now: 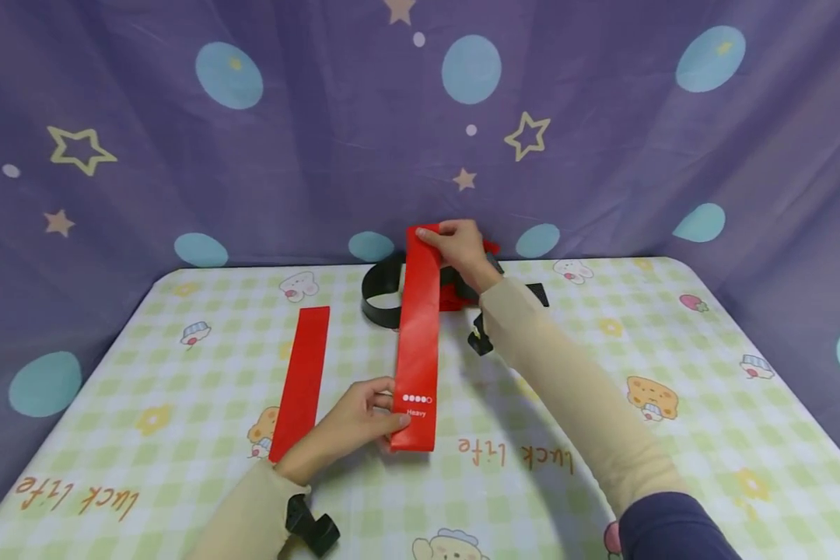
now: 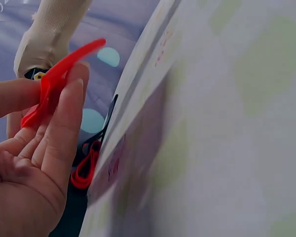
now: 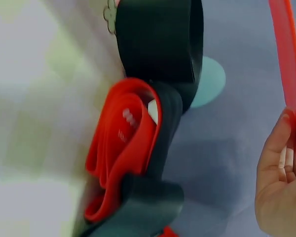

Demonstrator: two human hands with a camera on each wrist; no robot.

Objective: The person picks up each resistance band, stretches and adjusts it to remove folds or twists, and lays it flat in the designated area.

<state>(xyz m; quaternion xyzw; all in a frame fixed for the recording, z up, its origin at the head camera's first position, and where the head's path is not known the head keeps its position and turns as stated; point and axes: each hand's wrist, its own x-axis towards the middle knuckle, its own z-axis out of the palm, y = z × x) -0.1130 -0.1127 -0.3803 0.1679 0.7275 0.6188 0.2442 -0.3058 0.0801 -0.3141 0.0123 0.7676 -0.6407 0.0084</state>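
Note:
A red resistance band (image 1: 418, 334) marked "Heavy" is stretched out lengthwise between the two hands, above the table. The left hand (image 1: 353, 420) pinches its near end between thumb and fingers; the left wrist view shows the band's edge (image 2: 52, 81) in that grip. At the far end, the right hand (image 1: 462, 247) pinches the band's top right corner. A second red band (image 1: 303, 373) lies flat on the table to the left, its near end meeting the left wrist. Behind the held band are black bands (image 1: 376, 303), partly hidden by it and the right hand.
In the right wrist view a looped red band (image 3: 123, 143) with white print nestles against a wide black band (image 3: 155, 42). A checked cloth (image 1: 672, 327) with cartoon prints covers the table. A purple curtain (image 1: 322, 155) hangs along its back edge.

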